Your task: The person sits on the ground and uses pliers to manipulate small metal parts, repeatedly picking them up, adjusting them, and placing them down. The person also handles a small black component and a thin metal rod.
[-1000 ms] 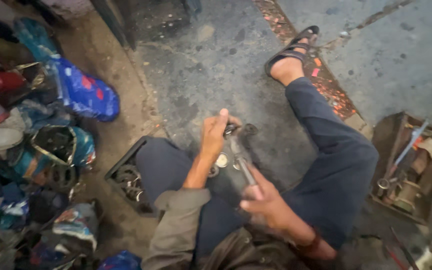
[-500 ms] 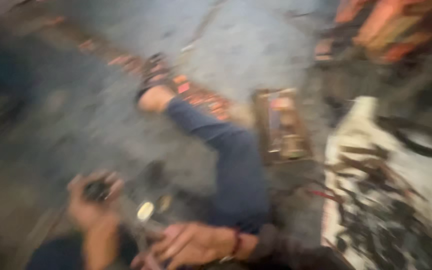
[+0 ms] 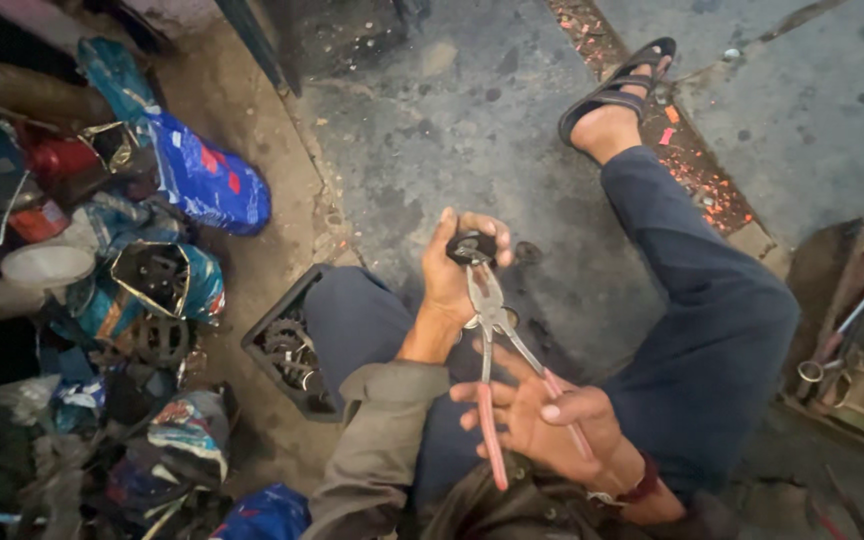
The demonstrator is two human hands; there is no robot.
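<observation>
The person sits on the concrete floor (image 3: pixel 452 110) with one leg stretched out, a black sandal (image 3: pixel 620 82) on the foot. The left hand (image 3: pixel 457 268) is curled shut around a small dark round part (image 3: pixel 472 247), pinched between fingers and thumb above the lap. The right hand (image 3: pixel 542 420) lies palm up with fingers loosely spread, cradling the red handles of a pair of pliers (image 3: pixel 490 340); the handles stand splayed apart. The pliers' long axis runs nearly straight away from the body, the metal nose pointing forward and up to the dark part in the left hand, the handles trailing back toward the chest.

To the left lies a heap of crumpled packages: a glossy blue bag (image 3: pixel 202 175) with red and white patches, and a teal and silver pouch (image 3: pixel 167 280) torn open nearer the knee. A black crate (image 3: pixel 287 345) of metal rings sits beside the left thigh. At right, a wooden toolbox (image 3: pixel 852 340) holds rods and tools.
</observation>
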